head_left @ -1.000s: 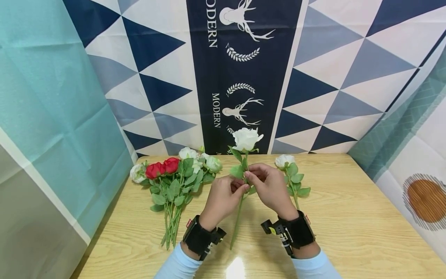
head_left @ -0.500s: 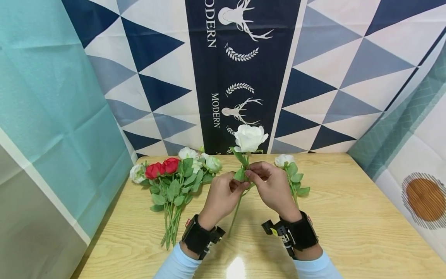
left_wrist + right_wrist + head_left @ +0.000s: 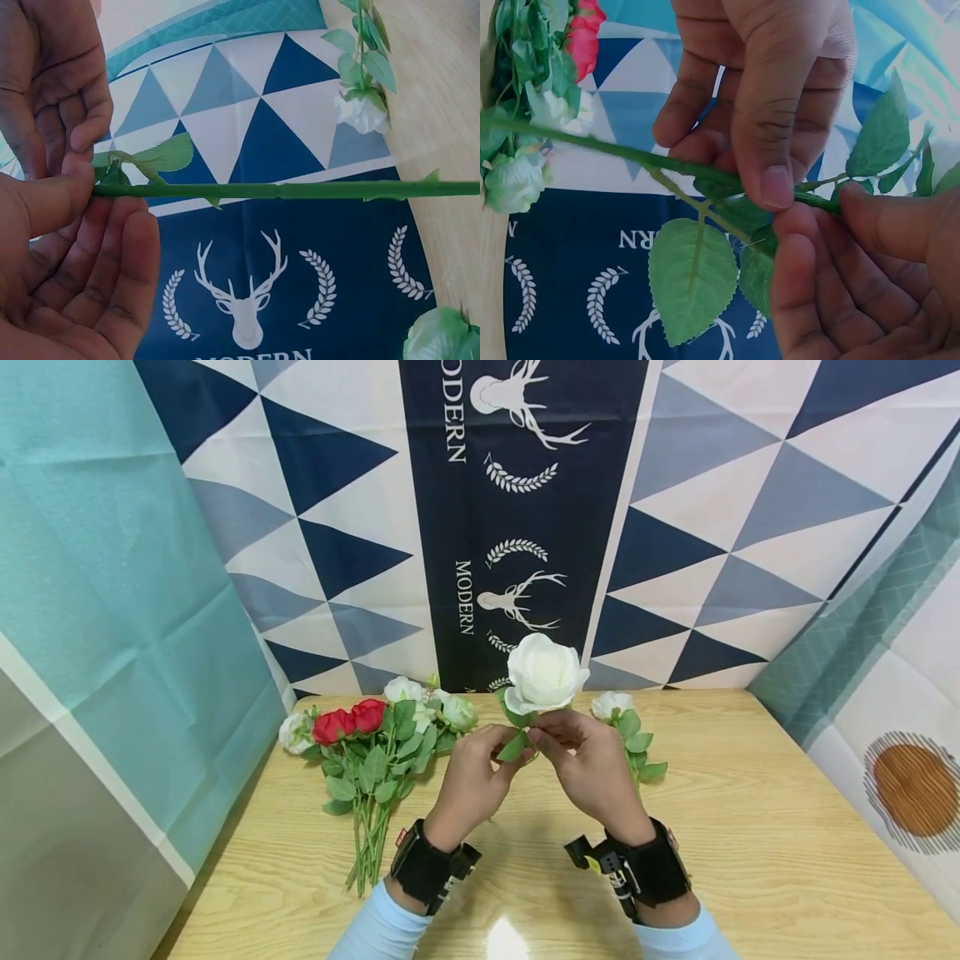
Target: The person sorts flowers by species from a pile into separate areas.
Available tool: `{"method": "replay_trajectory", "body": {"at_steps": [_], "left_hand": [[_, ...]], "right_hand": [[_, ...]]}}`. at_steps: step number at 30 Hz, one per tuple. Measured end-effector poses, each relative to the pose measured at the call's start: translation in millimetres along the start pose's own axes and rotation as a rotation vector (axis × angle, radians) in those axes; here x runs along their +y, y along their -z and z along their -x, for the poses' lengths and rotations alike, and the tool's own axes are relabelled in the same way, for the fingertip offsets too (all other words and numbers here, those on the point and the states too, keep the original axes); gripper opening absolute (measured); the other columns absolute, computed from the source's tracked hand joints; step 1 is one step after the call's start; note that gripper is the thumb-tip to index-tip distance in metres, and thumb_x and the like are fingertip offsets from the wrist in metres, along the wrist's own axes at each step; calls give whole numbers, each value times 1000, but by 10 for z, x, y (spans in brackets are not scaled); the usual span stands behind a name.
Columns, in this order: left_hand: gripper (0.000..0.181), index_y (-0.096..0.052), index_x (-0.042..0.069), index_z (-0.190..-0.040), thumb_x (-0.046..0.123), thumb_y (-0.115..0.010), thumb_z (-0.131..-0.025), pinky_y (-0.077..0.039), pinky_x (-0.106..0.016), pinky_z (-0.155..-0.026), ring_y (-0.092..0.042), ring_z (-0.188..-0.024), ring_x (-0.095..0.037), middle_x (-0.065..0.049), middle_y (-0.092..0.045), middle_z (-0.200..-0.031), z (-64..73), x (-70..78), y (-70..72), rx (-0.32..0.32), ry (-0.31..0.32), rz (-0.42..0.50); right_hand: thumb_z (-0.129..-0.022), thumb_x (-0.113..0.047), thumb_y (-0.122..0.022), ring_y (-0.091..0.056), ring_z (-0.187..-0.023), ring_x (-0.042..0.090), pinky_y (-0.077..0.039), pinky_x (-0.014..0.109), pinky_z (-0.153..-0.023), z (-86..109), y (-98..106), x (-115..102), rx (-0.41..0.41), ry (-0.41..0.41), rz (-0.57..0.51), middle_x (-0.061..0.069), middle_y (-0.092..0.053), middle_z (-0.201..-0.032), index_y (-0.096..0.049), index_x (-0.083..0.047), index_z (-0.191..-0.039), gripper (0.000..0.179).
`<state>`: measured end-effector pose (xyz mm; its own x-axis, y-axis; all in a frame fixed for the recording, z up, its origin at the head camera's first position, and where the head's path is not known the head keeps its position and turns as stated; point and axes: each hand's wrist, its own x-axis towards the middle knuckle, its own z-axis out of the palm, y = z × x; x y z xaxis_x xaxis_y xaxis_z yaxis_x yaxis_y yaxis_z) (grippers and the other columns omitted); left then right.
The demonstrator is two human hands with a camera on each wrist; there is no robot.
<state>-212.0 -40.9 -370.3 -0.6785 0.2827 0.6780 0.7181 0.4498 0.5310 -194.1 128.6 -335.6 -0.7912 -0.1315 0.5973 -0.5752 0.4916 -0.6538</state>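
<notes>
A white rose with green leaves is held up over the middle of the table, its bloom tipped toward the head camera. My left hand pinches its stem between thumb and fingers below the bloom. Close beside it, my right hand pinches the stem a little higher, nearer the bloom. In the right wrist view both thumbs press on the stem, and a serrated leaf hangs below it. The lower stem stretches bare past the left hand in the left wrist view, with small thorns.
To the left on the wooden table lies a bunch of flowers with red blooms, white blooms and green stems. Another white flower lies behind the right hand. A patterned cloth hangs along the table's back edge.
The rose's bloom has tilted toward the head camera and shifted slightly right, and its lower stem has swung out of sight behind the hands. Both hands keep their pinch on the stem.
</notes>
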Motion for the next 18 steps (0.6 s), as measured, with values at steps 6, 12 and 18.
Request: {"method": "replay_trajectory", "body": {"at_steps": [6, 12, 18], "left_hand": [[18, -69, 12, -101, 9, -76, -85, -49, -21, -66, -61, -79, -7, 2, -68, -88, -13, -13, 7, 11, -8, -36], [26, -70, 12, -108, 5, -77, -83, -51, -19, -69, -64, -82, -9, 0, -69, -94, -6, -45, 16, 19, 8, -15], [24, -70, 11, -111, 7, -74, -87, -53, -24, -76, -65, -93, -11, -2, -70, -101, -2, -19, 29, 17, -2, -32]], "right_hand": [[-87, -3, -73, -68, -85, 15, -55, 33, -70, 19, 18, -22, -25, 29, 7, 3, -72, -95, -72, -9, -107, 21], [-82, 3, -76, -69, -89, 18, -56, 33, -73, 29, 22, -49, -27, 39, 13, 8, -72, -100, -71, -4, -108, 28], [-84, -2, -75, -68, -84, 14, -55, 31, -71, 29, 10, -53, -21, 47, 4, 3, -72, -93, -72, -7, -104, 21]]}}
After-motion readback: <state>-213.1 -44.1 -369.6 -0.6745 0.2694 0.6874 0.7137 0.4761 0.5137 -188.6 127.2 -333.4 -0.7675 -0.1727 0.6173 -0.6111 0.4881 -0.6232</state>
